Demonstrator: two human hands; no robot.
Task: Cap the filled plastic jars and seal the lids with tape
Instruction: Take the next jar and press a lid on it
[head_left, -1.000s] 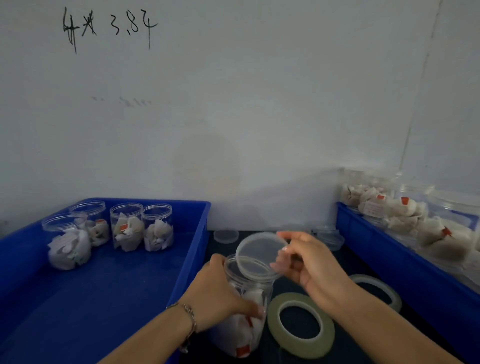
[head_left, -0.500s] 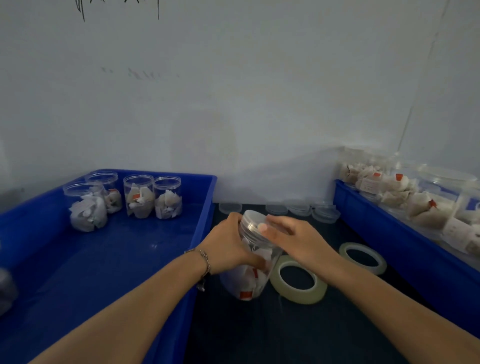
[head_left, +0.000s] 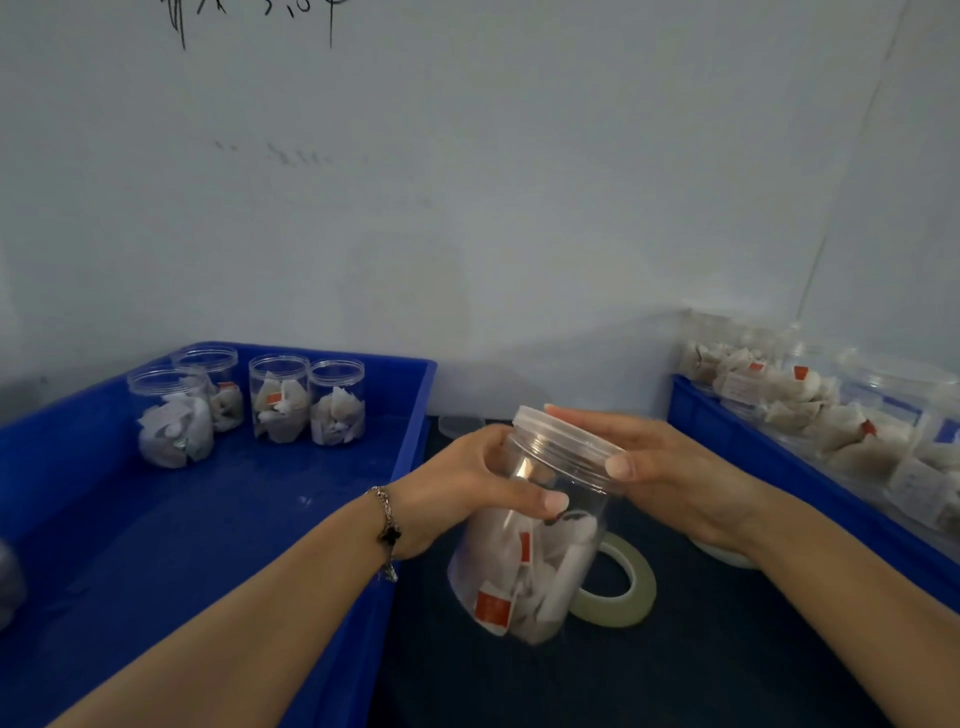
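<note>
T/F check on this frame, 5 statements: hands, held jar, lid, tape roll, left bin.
1. The left hand grips the body of the clear plastic jar. True.
2. The lid lies on the table beside the jar. False: it sits on the jar's mouth, with the right hand curled round its rim.
3. The held jar stands upright. False: it is tilted, its top leaning toward the right hand.
4. A green tape roll lies flat on the dark table, partly behind the jar. True.
5. The left blue bin holds six jars. False: four capped jars stand at its far end.
</note>
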